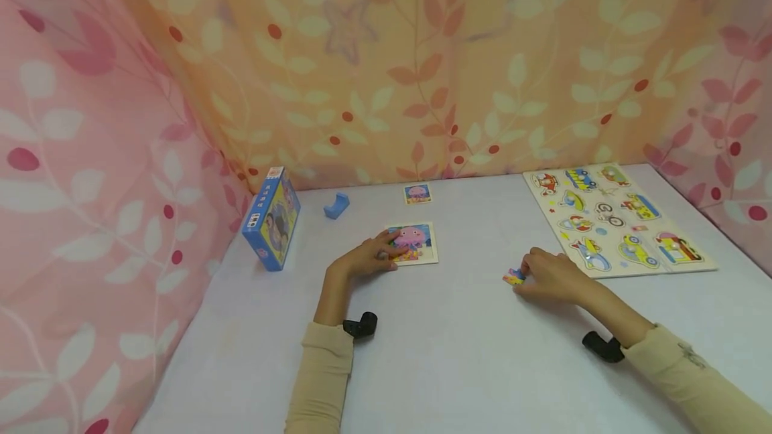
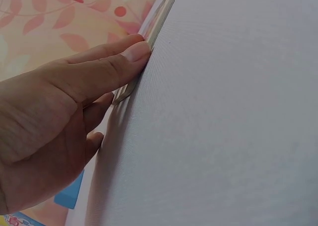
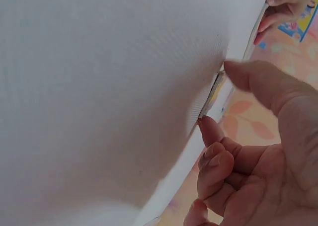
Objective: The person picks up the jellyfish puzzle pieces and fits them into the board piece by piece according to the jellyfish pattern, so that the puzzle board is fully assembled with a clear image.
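A small square jigsaw puzzle in a pale frame (image 1: 427, 246), with a pink jellyfish picture, lies flat on the table. My left hand (image 1: 370, 255) rests on its left side with fingers spread over the picture. In the left wrist view, the left thumb (image 2: 107, 74) lies against the frame's edge. To the right, my right hand (image 1: 551, 276) pinches a small colourful puzzle piece (image 1: 512, 278) at the tabletop. The right wrist view shows this puzzle piece (image 3: 213, 94) edge-on between thumb and index finger, the other fingers curled back.
A small jellyfish picture card (image 1: 417, 193) lies behind the frame. At the back left are a blue curved block (image 1: 336, 206) and an upright blue box (image 1: 273, 220). A large board of vehicle pictures (image 1: 609, 263) lies at the right. Patterned curtains (image 1: 386, 72) border the table.
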`<state>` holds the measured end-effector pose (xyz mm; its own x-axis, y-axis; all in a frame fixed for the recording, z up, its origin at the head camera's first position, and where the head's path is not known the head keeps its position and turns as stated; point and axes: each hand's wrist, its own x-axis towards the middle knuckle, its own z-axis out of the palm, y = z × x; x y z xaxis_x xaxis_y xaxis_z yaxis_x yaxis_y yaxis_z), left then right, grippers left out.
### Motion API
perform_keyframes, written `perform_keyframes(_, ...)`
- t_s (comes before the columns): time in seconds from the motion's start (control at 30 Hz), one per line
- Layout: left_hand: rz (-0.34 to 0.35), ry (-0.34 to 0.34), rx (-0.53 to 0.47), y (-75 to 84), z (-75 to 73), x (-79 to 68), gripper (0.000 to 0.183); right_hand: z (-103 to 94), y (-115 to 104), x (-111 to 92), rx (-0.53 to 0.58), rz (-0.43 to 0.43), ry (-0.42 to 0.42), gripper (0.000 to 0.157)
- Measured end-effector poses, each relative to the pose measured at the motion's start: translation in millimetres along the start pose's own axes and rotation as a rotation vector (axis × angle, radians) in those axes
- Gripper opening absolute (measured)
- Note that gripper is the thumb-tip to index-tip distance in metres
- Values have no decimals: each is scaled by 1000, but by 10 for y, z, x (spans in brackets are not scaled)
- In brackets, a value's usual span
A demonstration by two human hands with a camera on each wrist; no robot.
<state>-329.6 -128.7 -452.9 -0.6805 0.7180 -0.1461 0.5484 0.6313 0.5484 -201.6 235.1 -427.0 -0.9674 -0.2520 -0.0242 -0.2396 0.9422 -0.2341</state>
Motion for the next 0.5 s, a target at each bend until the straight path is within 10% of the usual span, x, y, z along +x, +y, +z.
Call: perform_keyframes(0.5,-2,1,-24,-28,-11,9,49,-94,-134,372,64,-159,34,22)
